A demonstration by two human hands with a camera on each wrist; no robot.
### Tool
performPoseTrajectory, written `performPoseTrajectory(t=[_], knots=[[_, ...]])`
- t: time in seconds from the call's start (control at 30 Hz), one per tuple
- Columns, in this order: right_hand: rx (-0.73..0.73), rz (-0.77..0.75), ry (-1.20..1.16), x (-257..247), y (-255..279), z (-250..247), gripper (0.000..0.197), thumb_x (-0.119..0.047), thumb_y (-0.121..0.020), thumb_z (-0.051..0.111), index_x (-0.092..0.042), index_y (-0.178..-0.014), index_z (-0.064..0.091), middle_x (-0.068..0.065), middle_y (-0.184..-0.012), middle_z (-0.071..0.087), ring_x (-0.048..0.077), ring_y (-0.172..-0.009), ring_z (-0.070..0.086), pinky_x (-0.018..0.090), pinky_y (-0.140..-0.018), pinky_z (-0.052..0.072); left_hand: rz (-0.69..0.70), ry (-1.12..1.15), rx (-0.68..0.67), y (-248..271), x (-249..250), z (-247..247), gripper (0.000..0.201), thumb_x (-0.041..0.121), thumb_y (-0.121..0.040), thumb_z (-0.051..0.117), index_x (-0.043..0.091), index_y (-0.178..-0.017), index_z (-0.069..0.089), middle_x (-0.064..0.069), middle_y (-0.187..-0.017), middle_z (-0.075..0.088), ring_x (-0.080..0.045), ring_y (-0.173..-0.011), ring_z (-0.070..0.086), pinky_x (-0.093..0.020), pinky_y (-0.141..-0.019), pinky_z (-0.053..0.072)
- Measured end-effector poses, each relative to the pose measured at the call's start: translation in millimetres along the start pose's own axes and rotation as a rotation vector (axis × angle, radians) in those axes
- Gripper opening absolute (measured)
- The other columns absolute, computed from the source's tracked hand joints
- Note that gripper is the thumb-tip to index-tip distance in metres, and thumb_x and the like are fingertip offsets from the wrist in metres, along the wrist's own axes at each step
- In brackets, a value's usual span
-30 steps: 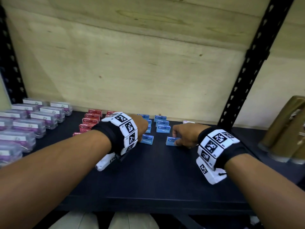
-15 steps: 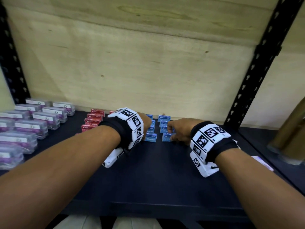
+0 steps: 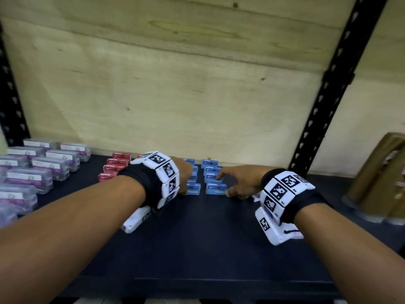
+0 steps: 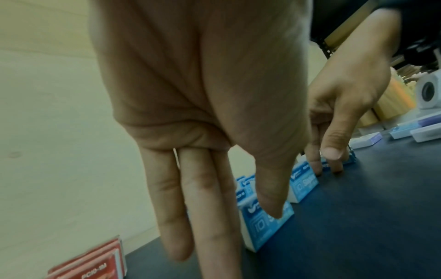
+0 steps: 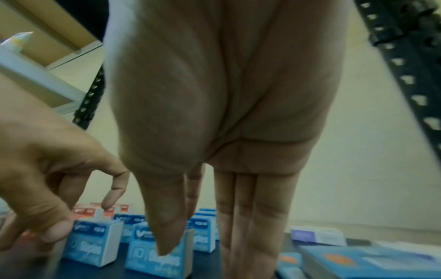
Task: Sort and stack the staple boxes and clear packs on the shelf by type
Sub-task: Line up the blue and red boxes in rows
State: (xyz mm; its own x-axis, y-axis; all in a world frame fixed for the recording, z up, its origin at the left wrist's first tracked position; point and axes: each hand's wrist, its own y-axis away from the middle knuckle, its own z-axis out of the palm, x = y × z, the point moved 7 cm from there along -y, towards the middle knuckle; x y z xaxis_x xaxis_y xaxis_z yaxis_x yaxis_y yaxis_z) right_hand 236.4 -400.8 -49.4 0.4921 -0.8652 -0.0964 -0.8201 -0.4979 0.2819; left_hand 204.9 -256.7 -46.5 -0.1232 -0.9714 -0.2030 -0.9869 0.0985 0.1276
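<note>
Blue staple boxes (image 3: 215, 189) stand in two short columns at the middle back of the dark shelf (image 3: 197, 238). My left hand (image 3: 186, 174) rests at the front of the left column, fingers straight, thumb tip touching the front box (image 4: 267, 222). My right hand (image 3: 232, 183) has straight fingers beside the right column and its thumb tip on that column's front box (image 5: 157, 254). Red staple boxes (image 3: 114, 170) are lined up left of the blue ones. Clear packs (image 3: 43, 167) with purple labels sit in rows at the far left.
A black perforated upright (image 3: 328, 106) rises at the back right, in front of the plywood back wall (image 3: 175, 84). Brown rolls (image 3: 377, 178) stand on the right. Flat white and blue packs (image 5: 369, 264) lie just right of my right hand.
My right hand has slid a blue box left from a spot apart to the front of the right column. The left hand has stayed at the left column.
</note>
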Motion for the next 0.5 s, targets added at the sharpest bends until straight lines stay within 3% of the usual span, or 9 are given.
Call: performPoseTrajectory(t=[0.07, 0.13, 0.23, 0.3, 0.37, 0.43, 0.5], knots=[[0.009, -0.024, -0.109, 15, 6, -2, 0.04, -0.026, -0.094, 0.063, -0.029, -0.131, 0.05, -0.002, -0.076, 0.067, 0.012, -0.061, 0.058, 0.026, -0.068, 0.05, -0.002, 0.056, 0.0, 1, -7, -2, 0.028, 0.035, -0.09, 0.064, 0.018, -0.101, 0.046, -0.001, -0.091, 0.049, -0.019, -0.076, 0.049, -0.027, -0.064, 0.04], [0.052, -0.021, -0.143, 32, 13, -9, 0.031, -0.025, -0.093, 0.064, -0.027, -0.124, 0.057, -0.009, -0.073, 0.065, 0.007, -0.064, 0.058, 0.024, -0.072, 0.049, 0.0, 0.113, 0.029, 5, -8, -13, 0.036, 0.042, -0.09, 0.063, 0.018, -0.111, 0.047, 0.0, -0.089, 0.053, -0.014, -0.064, 0.051, -0.03, -0.066, 0.042], [0.12, 0.038, -0.11, 65, 26, -18, 0.023, -0.022, -0.09, 0.067, -0.026, -0.113, 0.066, -0.007, -0.09, 0.069, 0.01, -0.079, 0.061, 0.021, -0.075, 0.044, 0.05, 0.17, 0.062, 4, 3, -27, 0.037, 0.047, -0.089, 0.062, 0.024, -0.114, 0.047, 0.01, -0.072, 0.054, -0.005, -0.057, 0.05, -0.03, -0.07, 0.047], [0.133, 0.086, -0.073, 88, 32, -19, 0.021, -0.022, -0.087, 0.07, -0.026, -0.108, 0.067, -0.006, -0.097, 0.069, 0.012, -0.086, 0.063, 0.021, -0.075, 0.044, 0.112, 0.179, 0.083, 1, 19, -34, 0.035, 0.048, -0.088, 0.063, 0.03, -0.114, 0.049, 0.013, -0.069, 0.055, -0.008, -0.065, 0.057, -0.032, -0.076, 0.05], [0.12, 0.132, -0.059, 108, 37, -18, 0.018, -0.022, -0.085, 0.072, -0.028, -0.101, 0.067, -0.008, -0.094, 0.069, 0.013, -0.087, 0.064, 0.022, -0.077, 0.047, 0.17, 0.169, 0.09, -6, 39, -39, 0.033, 0.051, -0.087, 0.062, 0.034, -0.114, 0.053, 0.014, -0.077, 0.055, -0.014, -0.082, 0.061, -0.033, -0.079, 0.05], [0.115, 0.162, -0.05, 121, 42, -16, 0.018, -0.023, -0.084, 0.074, -0.029, -0.098, 0.066, -0.01, -0.089, 0.066, 0.013, -0.087, 0.063, 0.022, -0.077, 0.046, 0.214, 0.158, 0.092, -14, 60, -41, 0.031, 0.051, -0.087, 0.061, 0.034, -0.112, 0.059, 0.01, -0.09, 0.054, -0.017, -0.092, 0.059, -0.032, -0.077, 0.048], [0.108, 0.177, -0.033, 129, 42, -13, 0.023, -0.027, -0.083, 0.075, -0.028, -0.104, 0.065, -0.008, -0.097, 0.066, 0.012, -0.09, 0.061, 0.022, -0.08, 0.045, 0.258, 0.136, 0.092, -21, 79, -41, 0.029, 0.048, -0.087, 0.063, 0.034, -0.112, 0.063, 0.009, -0.097, 0.054, -0.017, -0.092, 0.056, -0.029, -0.072, 0.043]])
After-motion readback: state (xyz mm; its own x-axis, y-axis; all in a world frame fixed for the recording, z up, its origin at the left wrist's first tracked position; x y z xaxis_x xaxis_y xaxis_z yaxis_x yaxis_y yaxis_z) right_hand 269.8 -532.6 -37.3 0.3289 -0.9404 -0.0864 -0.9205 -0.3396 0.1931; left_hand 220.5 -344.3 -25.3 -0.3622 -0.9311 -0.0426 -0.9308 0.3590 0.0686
